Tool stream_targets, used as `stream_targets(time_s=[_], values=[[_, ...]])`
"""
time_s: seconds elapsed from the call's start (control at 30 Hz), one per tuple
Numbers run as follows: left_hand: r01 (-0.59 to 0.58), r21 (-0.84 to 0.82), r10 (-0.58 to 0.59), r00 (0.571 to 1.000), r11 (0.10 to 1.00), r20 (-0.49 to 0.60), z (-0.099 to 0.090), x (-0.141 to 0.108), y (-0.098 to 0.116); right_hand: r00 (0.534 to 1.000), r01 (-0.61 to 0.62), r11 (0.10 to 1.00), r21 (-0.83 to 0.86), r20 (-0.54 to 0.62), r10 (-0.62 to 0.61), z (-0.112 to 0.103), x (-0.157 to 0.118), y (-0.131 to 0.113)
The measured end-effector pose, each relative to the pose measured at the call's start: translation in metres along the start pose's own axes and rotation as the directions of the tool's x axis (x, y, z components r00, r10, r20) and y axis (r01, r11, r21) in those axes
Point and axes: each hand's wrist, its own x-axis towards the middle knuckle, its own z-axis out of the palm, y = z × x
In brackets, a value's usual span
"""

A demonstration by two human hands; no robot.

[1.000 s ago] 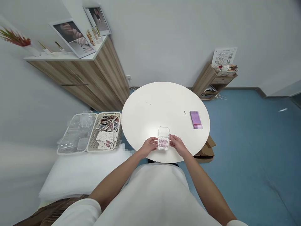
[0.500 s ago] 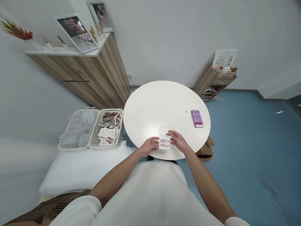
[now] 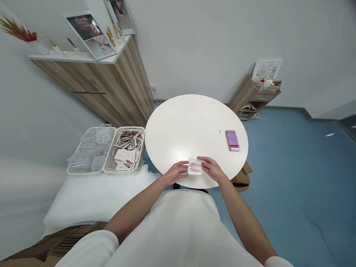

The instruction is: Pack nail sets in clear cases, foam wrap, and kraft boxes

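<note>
Both hands are clamped on one small clear case (image 3: 195, 168), which sits between them at the near side of the table (image 3: 191, 126). The left hand (image 3: 177, 172) grips its left edge; the right hand (image 3: 213, 169) has its fingers at the right edge and back corner. Inside the case, two rows of pinkish nails (image 3: 195, 168) show. Whether its lid is fully down cannot be told, nor whether its base touches the table.

Ahead and to the right of the right hand lies a purple item (image 3: 232, 140), blurred into blocks, with a tiny dark object (image 3: 219, 132) just left of it. Below the table, right of the right hand, is a carton (image 3: 243, 178).

Left of the left hand, past the table edge, stands a basket (image 3: 110, 163) of cards (image 3: 127, 157), and beside it, farther left, a tray (image 3: 83, 173) of clear boxes (image 3: 89, 155). Both sit by a white stack (image 3: 97, 202).

Farthest, ahead of the hands, a wood cabinet (image 3: 130, 81) bearing picture frames stands on the left, and a low shelf (image 3: 241, 92) on the right.
</note>
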Motion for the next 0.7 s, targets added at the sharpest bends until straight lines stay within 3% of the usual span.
stream_targets(time_s=[0.4, 0.7], values=[[0.008, 0.053, -0.006, 0.999, 0.999, -0.035, 0.018, 0.002, 0.002, 0.999, -0.03, 0.999, 0.024, -0.023, 0.031, -0.014, 0.013, 0.0], [-0.043, 0.204, 0.084, 0.977, 0.978, -0.196, 0.031, 0.027, -0.007, 0.998, -0.031, 1.0, -0.003, -0.056, 0.031, -0.027, 0.023, -0.008]])
